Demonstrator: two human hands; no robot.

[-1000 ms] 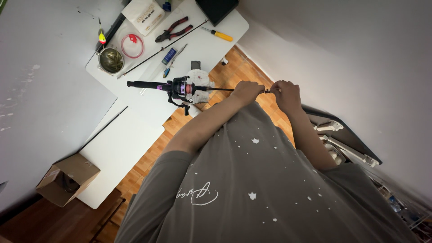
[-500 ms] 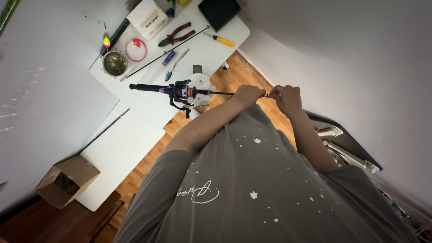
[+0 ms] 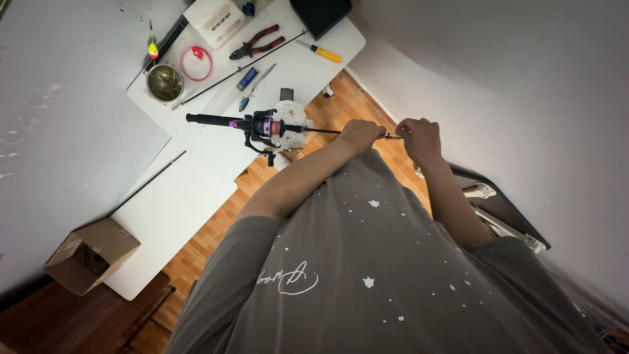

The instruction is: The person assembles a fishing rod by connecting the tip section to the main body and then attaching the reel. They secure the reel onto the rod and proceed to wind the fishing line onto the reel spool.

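From the head camera I am seeing a white packet (image 3: 213,23) lying at the table's (image 3: 196,190) far end, a small blue pack (image 3: 247,78) lying mid-table, and a brown carton (image 3: 92,254) sitting at the near end. Since the earlier frame the view is sitting slightly lower; the grip is staying unchanged. I am holding the rod (image 3: 262,124) level above the table edge, its long axis running across the view, butt pointing left. My left hand (image 3: 362,134) is clenching the thin shaft; my right hand (image 3: 420,139) is pinching it just beside.
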